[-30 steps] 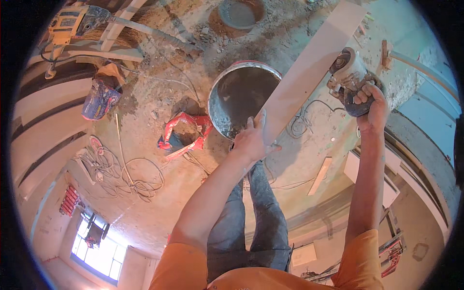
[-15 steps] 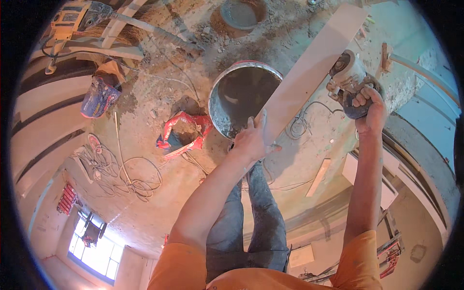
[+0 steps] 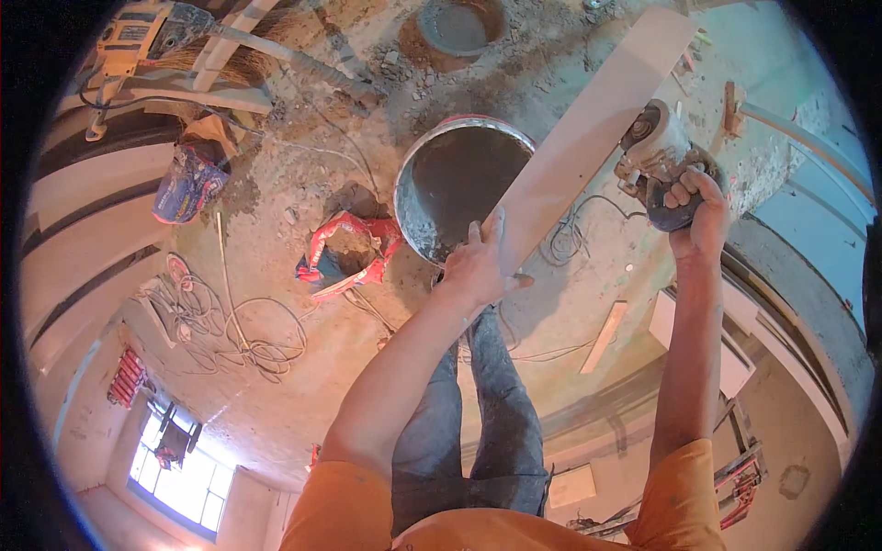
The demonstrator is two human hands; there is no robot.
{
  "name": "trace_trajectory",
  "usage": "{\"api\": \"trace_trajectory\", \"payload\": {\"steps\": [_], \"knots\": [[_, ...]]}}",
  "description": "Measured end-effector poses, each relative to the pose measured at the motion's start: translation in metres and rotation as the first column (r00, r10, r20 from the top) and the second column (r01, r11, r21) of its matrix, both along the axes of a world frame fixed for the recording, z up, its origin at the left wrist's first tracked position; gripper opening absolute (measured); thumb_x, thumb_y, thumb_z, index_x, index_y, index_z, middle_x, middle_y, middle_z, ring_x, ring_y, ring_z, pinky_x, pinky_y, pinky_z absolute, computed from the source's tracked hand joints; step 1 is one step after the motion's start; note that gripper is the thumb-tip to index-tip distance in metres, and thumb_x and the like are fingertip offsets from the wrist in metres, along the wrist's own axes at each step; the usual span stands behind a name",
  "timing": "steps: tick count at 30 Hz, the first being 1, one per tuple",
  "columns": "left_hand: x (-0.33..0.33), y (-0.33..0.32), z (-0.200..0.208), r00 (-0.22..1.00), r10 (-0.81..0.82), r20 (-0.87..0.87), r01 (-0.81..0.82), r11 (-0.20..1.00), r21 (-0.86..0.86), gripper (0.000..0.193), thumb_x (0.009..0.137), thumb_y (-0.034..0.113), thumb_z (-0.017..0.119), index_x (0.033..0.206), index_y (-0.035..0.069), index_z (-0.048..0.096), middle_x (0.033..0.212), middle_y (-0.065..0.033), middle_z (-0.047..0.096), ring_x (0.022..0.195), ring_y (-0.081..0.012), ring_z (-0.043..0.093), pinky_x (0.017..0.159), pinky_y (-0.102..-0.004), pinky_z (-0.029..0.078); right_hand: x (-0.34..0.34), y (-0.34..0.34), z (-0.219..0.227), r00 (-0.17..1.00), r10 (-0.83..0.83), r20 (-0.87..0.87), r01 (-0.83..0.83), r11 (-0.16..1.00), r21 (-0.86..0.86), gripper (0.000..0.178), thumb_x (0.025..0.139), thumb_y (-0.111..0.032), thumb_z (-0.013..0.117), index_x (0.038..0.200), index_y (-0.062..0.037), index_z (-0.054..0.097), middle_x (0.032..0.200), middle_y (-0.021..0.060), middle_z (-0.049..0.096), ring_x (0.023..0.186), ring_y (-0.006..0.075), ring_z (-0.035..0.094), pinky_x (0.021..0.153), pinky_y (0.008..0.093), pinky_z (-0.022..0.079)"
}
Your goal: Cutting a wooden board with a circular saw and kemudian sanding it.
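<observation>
My left hand (image 3: 478, 266) grips the near end of a long pale board (image 3: 602, 142), its fingers lying on the edge and the thumb out to the side. The board slants away to the far right, over the right rim of a bucket (image 3: 401, 197) with grey, wet-looking mix inside. In my right hand (image 3: 700, 209) is a dust-caked power tool (image 3: 666, 151) with a grey metal housing and a dark handle, around which the fingers are closed. The tool is beside the board's right edge; I cannot tell whether they touch.
A torn red bag (image 3: 335, 241) lies left of the bucket, near a blue bag (image 3: 188, 184). Coiled cables (image 3: 266, 340) spread over the floor at left. A yellow power tool with a long shaft (image 3: 133, 41) rests at far left. A round tub (image 3: 459, 26) stands at the back among rubble.
The power tool in my right hand has shifted slightly left and toward me. My left hand and the board stay almost where they were.
</observation>
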State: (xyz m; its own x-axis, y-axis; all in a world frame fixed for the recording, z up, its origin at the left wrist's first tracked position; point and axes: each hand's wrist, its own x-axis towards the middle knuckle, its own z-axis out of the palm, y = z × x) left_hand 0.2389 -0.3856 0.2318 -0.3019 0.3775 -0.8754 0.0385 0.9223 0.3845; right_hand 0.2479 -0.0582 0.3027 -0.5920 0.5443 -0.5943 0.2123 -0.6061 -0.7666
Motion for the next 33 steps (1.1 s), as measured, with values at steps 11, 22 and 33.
{"api": "trace_trajectory", "payload": {"steps": [11,22,33], "knots": [[0.002,0.001,-0.001,1.0,0.007,-0.02,-0.007,1.0,0.004,0.144,0.067,0.064,0.089,0.168,0.016,0.0,0.163,-0.0387,0.025,0.135,-0.0512,0.054,0.112,-0.0493,0.048,0.003,-0.003,0.0,0.997,0.062,-0.033,-0.064,0.997,-0.031,0.01,0.099,-0.005,0.055,0.108,-0.0062,0.057,0.077,-0.003,0.046,0.065,0.0087,0.043,0.058,0.0266,0.04],[-0.005,0.002,0.007,1.0,-0.001,0.015,0.001,1.0,-0.018,0.142,0.069,0.062,0.089,0.168,0.016,-0.002,0.164,-0.0381,0.022,0.137,-0.0501,0.053,0.113,-0.0504,0.047,0.005,-0.013,0.003,0.998,-0.017,0.065,0.018,1.0,-0.009,0.004,0.096,-0.004,0.058,0.099,-0.006,0.057,0.077,-0.0018,0.048,0.063,0.0097,0.044,0.057,0.0272,0.041],[-0.008,0.004,0.01,0.999,-0.008,0.045,0.009,0.999,-0.032,0.143,0.069,0.06,0.089,0.168,0.015,-0.003,0.165,-0.0361,0.022,0.142,-0.0484,0.049,0.114,-0.0493,0.045,0.008,-0.016,0.006,0.998,-0.002,0.06,0.003,1.0,-0.015,0.006,0.095,-0.004,0.058,0.099,-0.0069,0.057,0.075,-0.0026,0.047,0.062,0.0095,0.044,0.057,0.0273,0.041]]}}
